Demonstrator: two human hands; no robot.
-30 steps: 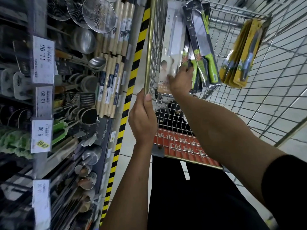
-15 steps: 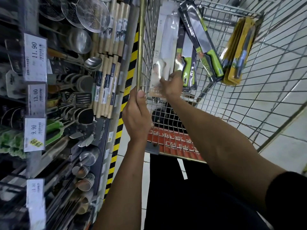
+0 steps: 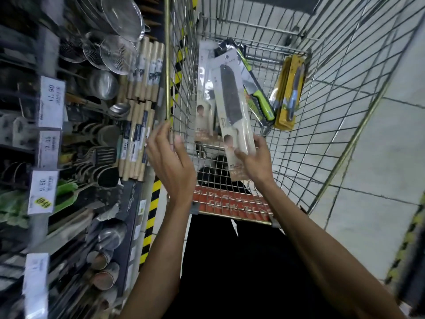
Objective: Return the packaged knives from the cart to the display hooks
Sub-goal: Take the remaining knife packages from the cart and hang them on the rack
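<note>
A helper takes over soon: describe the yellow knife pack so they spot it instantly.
Look into the wire cart by the shelves. The yellow knife pack leans against the mesh in its far right corner. Its card is yellow; the pack beside it holds a green-handled knife.

Even, diffuse light leaves the pale floor tiles (image 3: 379, 146) on the right bright, while the shelf goods (image 3: 92, 180) on the left are dimmer and smeared by motion blur, the price tags (image 3: 51, 100) barely readable. Soft glare streaks the knife package (image 3: 232, 107). The wide lens bows the cart (image 3: 333, 88) wires outward, and the lower right corner is badly blurred.
</note>
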